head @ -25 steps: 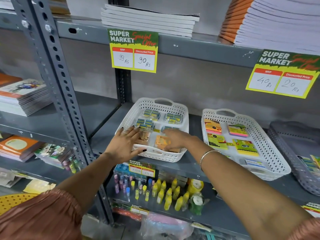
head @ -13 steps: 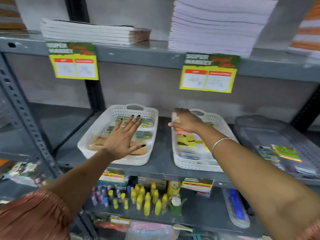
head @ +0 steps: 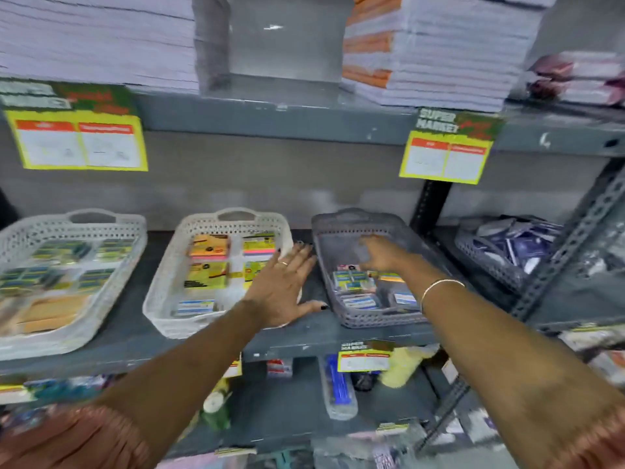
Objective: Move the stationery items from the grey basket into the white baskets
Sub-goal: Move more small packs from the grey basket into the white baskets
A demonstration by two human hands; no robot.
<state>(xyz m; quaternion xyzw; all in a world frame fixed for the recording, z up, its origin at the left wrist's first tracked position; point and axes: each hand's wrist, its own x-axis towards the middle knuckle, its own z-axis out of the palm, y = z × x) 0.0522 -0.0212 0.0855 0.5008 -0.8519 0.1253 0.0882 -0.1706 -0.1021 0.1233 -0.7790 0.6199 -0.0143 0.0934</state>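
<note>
Head view: perforated plastic grey basket (head: pixel 368 318), rounded white baskets (head: pixel 159 299).

The shelf (head: pixel 304 336) is matt grey painted metal, scuffed in spots. The white baskets (head: pixel 169 299) and grey basket (head: pixel 372 321) are perforated matt plastic. Price tags (head: pixel 81 143) are paper, as are the stacked notebooks (head: pixel 439 62). A thin metal bangle (head: pixel 439 286) shines.

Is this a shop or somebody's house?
Most likely a shop, in its stationery section. Yellow price tags headed "Super Market" hang from the metal shelf, stacks of notebooks sit above, and a white basket and a grey basket hold small packaged items.
</note>
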